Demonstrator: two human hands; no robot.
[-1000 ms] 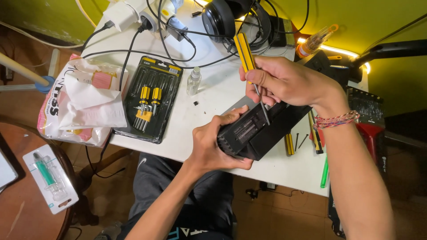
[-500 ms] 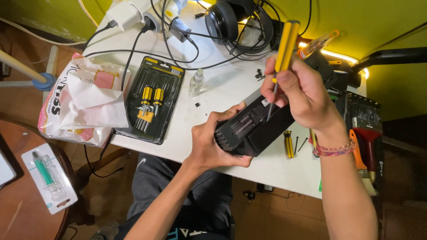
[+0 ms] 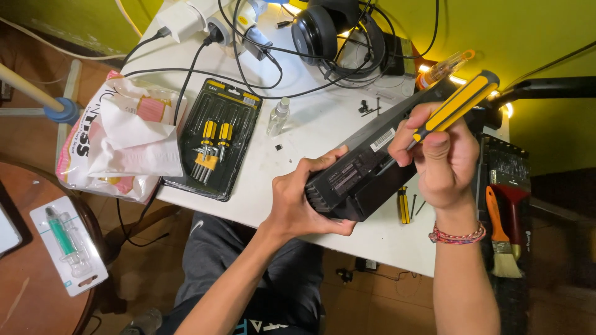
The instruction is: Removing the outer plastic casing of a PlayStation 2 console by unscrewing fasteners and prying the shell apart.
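A: Where is the black box-shaped device [image 3: 363, 177] seen?

B: It is held tilted above the near edge of the white table [image 3: 323, 130], right of centre. Its near end is clasped by the left hand [image 3: 307, 198], fingers wrapped over the top.

A: And the right hand [image 3: 444, 158]?

B: It is clenched around a yellow-and-black screwdriver [image 3: 456, 105], whose shaft is angled down onto the device's upper face.

A: What is found close by?

B: A small yellow screwdriver [image 3: 403, 205] is seen on the table just right of the device. To the left, an open screwdriver set [image 3: 214, 139] is laid out, with a small clear bottle [image 3: 278, 116] between it and the device.

A: Farther out?

B: Black headphones [image 3: 326, 28] and tangled cables are seen at the far side, a plastic bag [image 3: 121, 142] at the left edge, and a paintbrush [image 3: 500, 229] at the right. A packaged syringe [image 3: 65, 242] is placed on a brown round table at the near left
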